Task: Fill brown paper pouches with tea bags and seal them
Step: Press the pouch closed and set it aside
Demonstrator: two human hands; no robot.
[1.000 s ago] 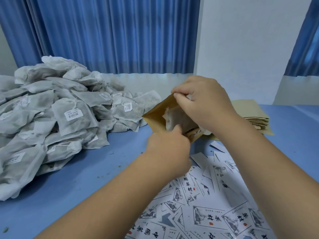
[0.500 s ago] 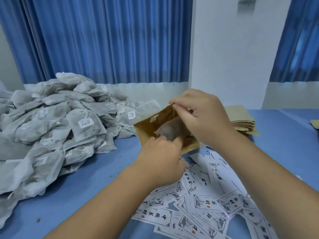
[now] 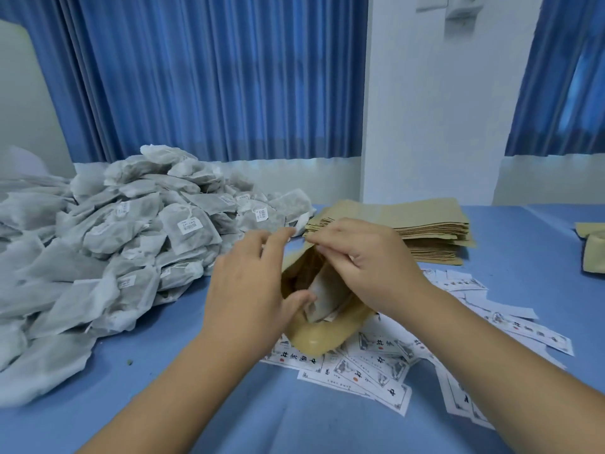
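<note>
Well to the left of the grip, a big heap of tea bags lies on the blue table, which suggests that most of the filling is yet to do. The left hand lies with its fingers fairly straight along the left side of the brown pouch, and its thumb presses a tea bag down into the open mouth. It holds nothing closed in its fingers.

The pouch hangs between the two hands, with its mouth wide and its bottom touching the printed labels below the grip. The tea bag is only partly inside; one corner shows above the near rim. How many bags are already in the pouch cannot be told.

The right hand pinches the far upper rim of the pouch with curled fingers and keeps the mouth open. Just behind this hand is a thick stack of empty pouches, so many are unfilled. Far right of the grip lie a few more brown pouches; whether they are filled and sealed cannot be told. This pouch is in the filling step, and its sealing is not yet begun.
</note>
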